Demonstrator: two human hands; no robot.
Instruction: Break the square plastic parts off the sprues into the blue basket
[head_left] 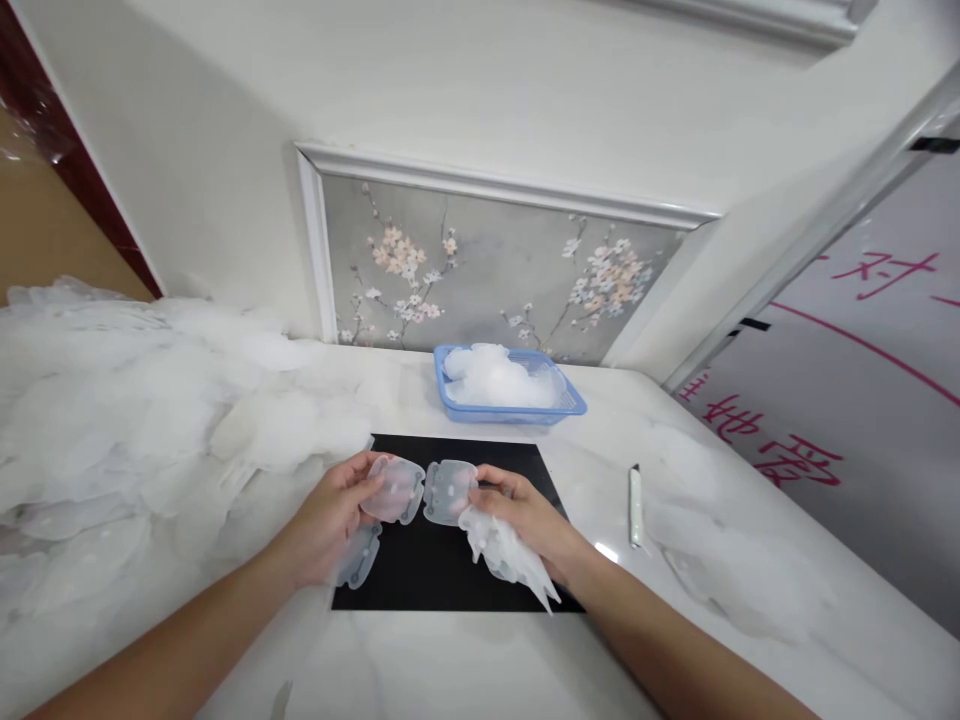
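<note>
Over a black mat, my left hand pinches a thin translucent plastic piece with wavy edges. Just below that hand lies another such piece; whether the hand touches it I cannot tell. My right hand holds up a similar translucent piece between thumb and fingers. A bunch of whitish translucent pieces hangs beneath the same hand, apparently gripped by its lower fingers. The two raised pieces face each other side by side, with a narrow gap between them.
A large heap of translucent pieces covers the table's left side. Behind the mat stands a blue basket with more pieces inside. To the right lie a pale green slim tool, perhaps a cutter, and another spread of pieces. A wall closes off the back.
</note>
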